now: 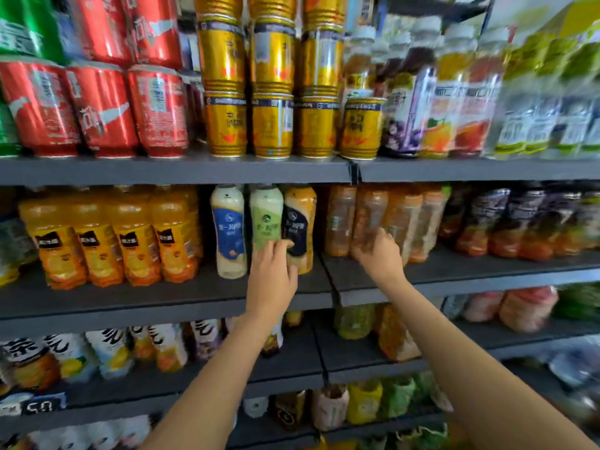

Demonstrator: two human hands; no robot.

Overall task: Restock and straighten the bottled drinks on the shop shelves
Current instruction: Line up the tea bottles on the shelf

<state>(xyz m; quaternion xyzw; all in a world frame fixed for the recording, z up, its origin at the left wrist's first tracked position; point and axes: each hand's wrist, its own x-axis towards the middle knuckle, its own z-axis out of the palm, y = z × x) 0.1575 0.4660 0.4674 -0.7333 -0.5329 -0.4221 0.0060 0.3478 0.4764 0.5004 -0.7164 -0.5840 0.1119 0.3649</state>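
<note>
Head view shows my left hand [271,274] gripping the green-labelled milk tea bottle [266,222], right hand [380,254] grasping an amber tea bottle [368,222]; I'd slide both forward gently, labels facing out.

I see through one camera on the head. It looks forward and a bit down, close to the middle shelf [162,300], just past my left hand [271,280] and right hand [380,258].

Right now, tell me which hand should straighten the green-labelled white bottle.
Left. The left hand already touches the green-labelled white bottle; the right hand is occupied at the amber bottles.
</note>
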